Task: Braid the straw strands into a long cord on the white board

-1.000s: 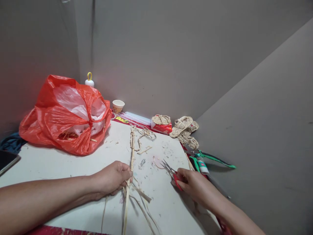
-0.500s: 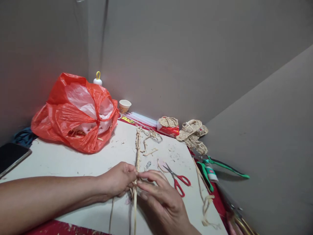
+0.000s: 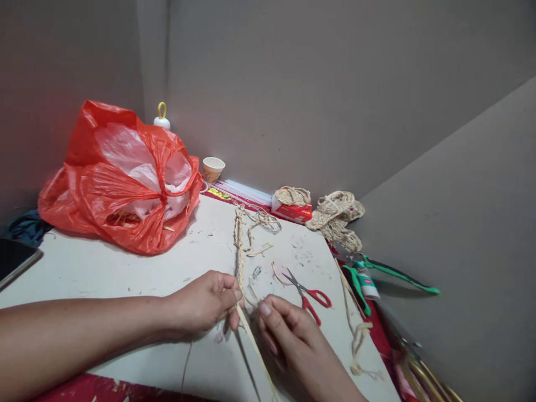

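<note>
My left hand (image 3: 209, 301) pinches the near end of a narrow braided straw cord (image 3: 240, 257), which runs away from me across the white board. A pale flat straw strand (image 3: 256, 349) hangs from that pinch toward the front edge. To the right, my right hand (image 3: 285, 329) is closed, thumb against index finger, on a thin strand (image 3: 250, 301) that leads to the cord. Red-handled scissors (image 3: 307, 293) lie half open beyond my right hand. Loose straw pieces (image 3: 262, 223) are beside the cord's far end.
A red plastic bag (image 3: 125, 184) stands at the left, near a phone (image 3: 14, 262). Behind are a paper cup (image 3: 213, 168), a red packet (image 3: 293, 209) and woven straw pieces (image 3: 337, 215). Green-handled pliers (image 3: 397, 276) and a small bottle (image 3: 368, 285) are at the right.
My right hand has moved right and slightly down, away from my left hand, and its fingers have closed on a thin strand. The pale strand now slants right. The view has shifted slightly.
</note>
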The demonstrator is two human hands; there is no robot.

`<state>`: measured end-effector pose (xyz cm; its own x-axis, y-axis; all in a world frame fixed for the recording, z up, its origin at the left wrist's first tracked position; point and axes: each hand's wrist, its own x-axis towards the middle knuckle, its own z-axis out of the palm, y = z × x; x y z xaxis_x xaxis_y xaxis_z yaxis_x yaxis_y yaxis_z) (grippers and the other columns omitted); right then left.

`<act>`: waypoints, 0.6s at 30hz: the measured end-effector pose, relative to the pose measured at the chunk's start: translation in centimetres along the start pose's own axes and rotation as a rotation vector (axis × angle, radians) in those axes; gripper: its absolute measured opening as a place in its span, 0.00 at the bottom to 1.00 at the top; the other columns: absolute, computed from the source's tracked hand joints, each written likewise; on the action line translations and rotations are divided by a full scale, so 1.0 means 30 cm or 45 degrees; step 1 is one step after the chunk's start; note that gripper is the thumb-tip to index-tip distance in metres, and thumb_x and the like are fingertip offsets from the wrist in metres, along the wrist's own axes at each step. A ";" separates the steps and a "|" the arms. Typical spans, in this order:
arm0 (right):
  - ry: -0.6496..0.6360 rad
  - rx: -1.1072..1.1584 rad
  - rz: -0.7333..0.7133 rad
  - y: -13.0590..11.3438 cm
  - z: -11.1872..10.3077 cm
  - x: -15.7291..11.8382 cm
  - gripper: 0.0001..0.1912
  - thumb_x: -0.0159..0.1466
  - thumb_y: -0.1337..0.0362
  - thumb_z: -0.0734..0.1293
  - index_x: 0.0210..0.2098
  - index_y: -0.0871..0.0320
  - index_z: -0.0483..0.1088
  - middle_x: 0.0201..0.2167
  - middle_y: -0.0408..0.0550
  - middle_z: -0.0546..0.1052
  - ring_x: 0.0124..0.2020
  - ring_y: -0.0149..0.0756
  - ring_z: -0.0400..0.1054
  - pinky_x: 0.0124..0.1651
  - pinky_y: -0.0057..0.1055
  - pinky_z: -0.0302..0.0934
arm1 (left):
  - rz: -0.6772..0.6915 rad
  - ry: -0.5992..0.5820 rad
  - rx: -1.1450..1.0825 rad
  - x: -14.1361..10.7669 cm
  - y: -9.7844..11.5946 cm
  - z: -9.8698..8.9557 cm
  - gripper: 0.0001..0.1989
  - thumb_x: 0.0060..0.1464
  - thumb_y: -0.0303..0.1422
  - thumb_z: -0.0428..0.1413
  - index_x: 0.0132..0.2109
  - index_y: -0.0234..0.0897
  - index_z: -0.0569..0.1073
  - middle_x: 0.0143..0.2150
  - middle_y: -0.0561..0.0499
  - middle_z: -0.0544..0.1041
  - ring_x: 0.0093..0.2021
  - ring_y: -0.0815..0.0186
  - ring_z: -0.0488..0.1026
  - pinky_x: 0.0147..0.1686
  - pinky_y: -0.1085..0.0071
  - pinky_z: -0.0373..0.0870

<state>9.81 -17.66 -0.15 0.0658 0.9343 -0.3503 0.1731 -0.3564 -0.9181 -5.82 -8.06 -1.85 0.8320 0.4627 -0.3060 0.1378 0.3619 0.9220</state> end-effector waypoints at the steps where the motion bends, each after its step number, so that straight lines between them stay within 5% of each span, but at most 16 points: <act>1: -0.023 -0.003 0.001 0.007 0.000 -0.001 0.21 0.62 0.47 0.60 0.25 0.58 0.61 0.15 0.36 0.56 0.17 0.25 0.46 0.20 0.24 0.41 | 0.001 -0.003 -0.002 0.001 -0.002 -0.002 0.16 0.55 0.40 0.49 0.25 0.34 0.64 0.15 0.58 0.65 0.12 0.78 0.47 0.15 0.77 0.44; 6: 0.083 0.077 0.020 0.008 -0.015 -0.004 0.19 0.59 0.47 0.64 0.34 0.59 0.65 0.16 0.34 0.54 0.18 0.24 0.44 0.20 0.24 0.38 | 0.003 -0.011 -0.041 0.004 -0.009 -0.003 0.15 0.55 0.40 0.49 0.26 0.34 0.64 0.16 0.58 0.66 0.13 0.78 0.51 0.16 0.79 0.49; 12: 0.261 -0.006 -0.026 0.004 0.007 0.009 0.19 0.58 0.49 0.65 0.25 0.58 0.62 0.15 0.34 0.53 0.17 0.24 0.44 0.19 0.23 0.39 | -0.001 0.018 -0.004 0.005 -0.016 -0.001 0.14 0.55 0.40 0.49 0.27 0.35 0.64 0.18 0.57 0.67 0.14 0.77 0.54 0.17 0.78 0.51; 18: 0.183 0.012 0.023 0.011 0.022 0.028 0.17 0.57 0.50 0.66 0.26 0.57 0.62 0.14 0.34 0.56 0.16 0.24 0.46 0.18 0.23 0.41 | 0.010 0.019 0.014 0.010 -0.020 -0.005 0.13 0.55 0.40 0.49 0.28 0.35 0.64 0.19 0.56 0.68 0.17 0.75 0.60 0.21 0.76 0.56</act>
<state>9.26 -16.98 -0.86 0.2088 0.9180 -0.3373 0.1618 -0.3725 -0.9138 -5.73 -8.02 -2.53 0.8251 0.4774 -0.3021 0.1371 0.3494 0.9269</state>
